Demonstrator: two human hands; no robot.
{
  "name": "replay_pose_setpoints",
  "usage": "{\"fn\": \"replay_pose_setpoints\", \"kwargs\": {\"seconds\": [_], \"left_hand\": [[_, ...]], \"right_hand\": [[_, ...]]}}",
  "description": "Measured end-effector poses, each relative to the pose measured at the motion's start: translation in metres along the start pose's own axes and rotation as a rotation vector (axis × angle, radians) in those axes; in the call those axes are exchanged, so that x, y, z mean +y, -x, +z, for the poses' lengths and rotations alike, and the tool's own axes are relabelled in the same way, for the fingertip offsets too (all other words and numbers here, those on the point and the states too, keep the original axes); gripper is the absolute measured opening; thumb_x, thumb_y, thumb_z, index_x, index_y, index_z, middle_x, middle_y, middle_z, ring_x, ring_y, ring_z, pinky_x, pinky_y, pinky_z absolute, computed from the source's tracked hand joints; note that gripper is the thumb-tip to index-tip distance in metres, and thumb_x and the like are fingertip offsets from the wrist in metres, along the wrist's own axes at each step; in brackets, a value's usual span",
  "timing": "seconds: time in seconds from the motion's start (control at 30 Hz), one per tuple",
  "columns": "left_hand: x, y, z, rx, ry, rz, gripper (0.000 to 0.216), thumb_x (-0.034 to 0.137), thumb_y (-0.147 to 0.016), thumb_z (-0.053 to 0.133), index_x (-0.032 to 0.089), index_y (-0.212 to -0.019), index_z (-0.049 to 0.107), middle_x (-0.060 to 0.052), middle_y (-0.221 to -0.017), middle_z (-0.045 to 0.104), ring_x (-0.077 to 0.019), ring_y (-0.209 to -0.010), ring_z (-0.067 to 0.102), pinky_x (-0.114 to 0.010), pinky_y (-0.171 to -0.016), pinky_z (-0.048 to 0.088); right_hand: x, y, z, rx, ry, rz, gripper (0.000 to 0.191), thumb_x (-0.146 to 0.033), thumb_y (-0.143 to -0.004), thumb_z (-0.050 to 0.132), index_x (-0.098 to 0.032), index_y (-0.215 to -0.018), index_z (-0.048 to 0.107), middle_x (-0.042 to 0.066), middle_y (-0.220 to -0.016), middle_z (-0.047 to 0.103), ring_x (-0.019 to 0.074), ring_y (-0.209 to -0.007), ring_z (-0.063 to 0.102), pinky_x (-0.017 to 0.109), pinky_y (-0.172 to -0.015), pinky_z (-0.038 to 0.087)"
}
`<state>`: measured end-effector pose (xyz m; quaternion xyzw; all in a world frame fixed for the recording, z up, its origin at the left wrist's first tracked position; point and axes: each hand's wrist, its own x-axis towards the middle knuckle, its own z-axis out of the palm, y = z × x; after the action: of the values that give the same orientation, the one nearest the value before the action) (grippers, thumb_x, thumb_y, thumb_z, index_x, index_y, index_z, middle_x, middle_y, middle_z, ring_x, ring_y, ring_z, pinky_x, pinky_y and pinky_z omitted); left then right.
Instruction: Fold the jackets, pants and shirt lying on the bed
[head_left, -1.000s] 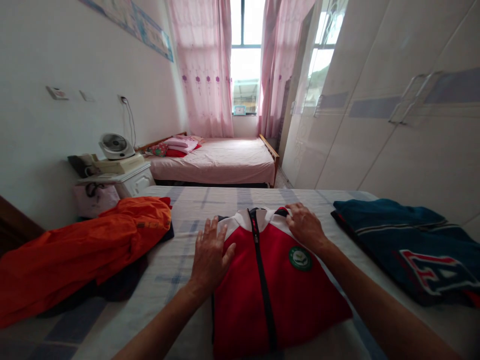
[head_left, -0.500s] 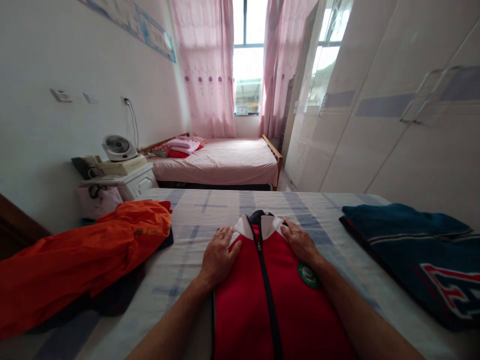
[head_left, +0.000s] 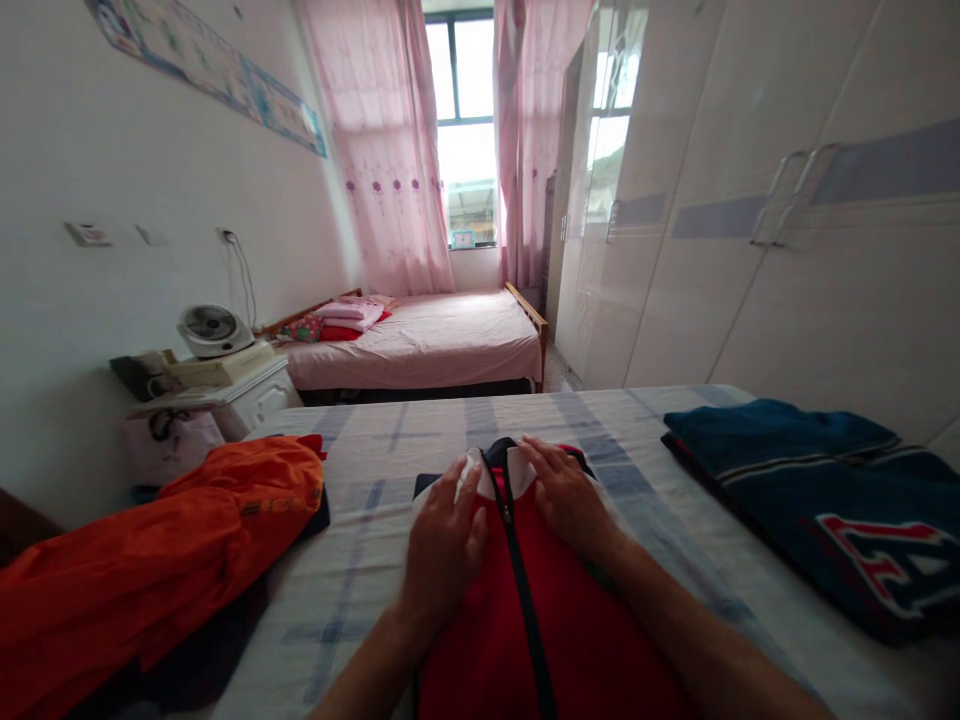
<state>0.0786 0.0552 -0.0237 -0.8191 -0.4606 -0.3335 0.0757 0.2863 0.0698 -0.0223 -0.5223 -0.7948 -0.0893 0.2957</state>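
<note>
Red jacket [head_left: 555, 620] lies on the bed [head_left: 420, 440]; left hand [head_left: 444, 545] and right hand [head_left: 564, 497] press its collar, fingers flat and open.

– Red jacket [head_left: 480, 660]?
– Smooth matt cloth.
– Bedsheet [head_left: 375, 560]?
– Thin woven cloth, matt, a bit creased.
– Orange garment [head_left: 150, 560]?
– Crinkly, slight sheen, looks synthetic. Navy garment [head_left: 810, 480]: soft matt knit.
– Wardrobe doors [head_left: 825, 320]?
– Glossy white panels, mirror-like; handles [head_left: 784, 200] pale metal. Curtains [head_left: 390, 180] sheer cloth, far bed frame [head_left: 526, 308] varnished wood, fan [head_left: 210, 328] plastic.
</note>
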Motion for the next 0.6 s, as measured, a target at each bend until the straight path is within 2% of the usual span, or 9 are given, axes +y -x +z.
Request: {"fn": "replay_pose_setpoints", "kwargs": {"seconds": [0.1, 0.17, 0.37, 0.43, 0.5, 0.6], "left_hand": [[0.011, -0.001, 0.003, -0.085, 0.155, -0.037, 0.055, 0.014, -0.082, 0.046, 0.022, -0.137, 0.038, -0.009, -0.116, 0.059, -0.0209, -0.102, 0.059, -0.034, -0.088, 0.049], [0.011, -0.001, 0.007, -0.118, 0.204, -0.081, 0.060, 0.015, -0.082, 0.046, 0.024, -0.139, 0.034, -0.007, -0.107, 0.062, -0.0196, -0.089, 0.062, -0.033, -0.080, 0.051], [0.005, -0.006, 0.011, -0.139, 0.209, -0.184, 0.069, 0.017, -0.081, 0.046, 0.022, -0.145, 0.021, -0.004, -0.090, 0.068, -0.0188, -0.076, 0.064, -0.028, -0.067, 0.049], [0.006, -0.008, 0.008, -0.170, 0.200, -0.209, 0.065, 0.018, -0.081, 0.046, 0.022, -0.143, 0.026, -0.002, -0.083, 0.067, -0.0191, -0.073, 0.064, -0.027, -0.064, 0.047], [0.007, -0.011, 0.004, -0.194, 0.211, -0.247, 0.055, 0.021, -0.081, 0.047, 0.021, -0.135, 0.037, -0.002, -0.077, 0.067, -0.0198, -0.071, 0.064, -0.028, -0.063, 0.045], [0.008, -0.013, 0.000, -0.198, 0.304, -0.306, 0.035, 0.029, -0.083, 0.048, 0.020, -0.117, 0.048, 0.000, -0.069, 0.063, -0.0197, -0.066, 0.062, -0.028, -0.062, 0.043]], "right_hand": [[-0.004, 0.001, 0.000, -0.060, -0.077, -0.015, 0.059, -0.003, -0.076, 0.036, -0.016, -0.133, 0.044, 0.007, -0.133, 0.051, 0.0174, -0.122, 0.044, 0.035, -0.105, 0.034], [-0.003, 0.002, 0.001, -0.083, -0.094, -0.005, 0.058, -0.003, -0.076, 0.036, -0.017, -0.132, 0.045, 0.007, -0.127, 0.055, 0.0174, -0.117, 0.049, 0.034, -0.103, 0.036], [-0.001, 0.002, 0.007, -0.090, -0.106, 0.048, 0.071, 0.000, -0.068, 0.037, -0.013, -0.138, 0.037, 0.010, -0.139, 0.045, 0.0183, -0.127, 0.040, 0.033, -0.106, 0.032], [-0.002, 0.001, 0.006, -0.105, -0.130, 0.093, 0.073, -0.001, -0.066, 0.039, -0.013, -0.138, 0.037, 0.012, -0.136, 0.047, 0.0197, -0.123, 0.045, 0.033, -0.103, 0.035], [-0.002, 0.001, 0.003, -0.110, -0.179, 0.144, 0.070, -0.003, -0.067, 0.041, -0.014, -0.136, 0.038, 0.012, -0.130, 0.051, 0.0200, -0.113, 0.052, 0.033, -0.098, 0.040], [-0.002, 0.000, -0.004, -0.086, -0.307, 0.207, 0.051, -0.011, -0.075, 0.043, -0.018, -0.126, 0.047, 0.009, -0.121, 0.056, 0.0184, -0.103, 0.056, 0.032, -0.091, 0.043]]}}
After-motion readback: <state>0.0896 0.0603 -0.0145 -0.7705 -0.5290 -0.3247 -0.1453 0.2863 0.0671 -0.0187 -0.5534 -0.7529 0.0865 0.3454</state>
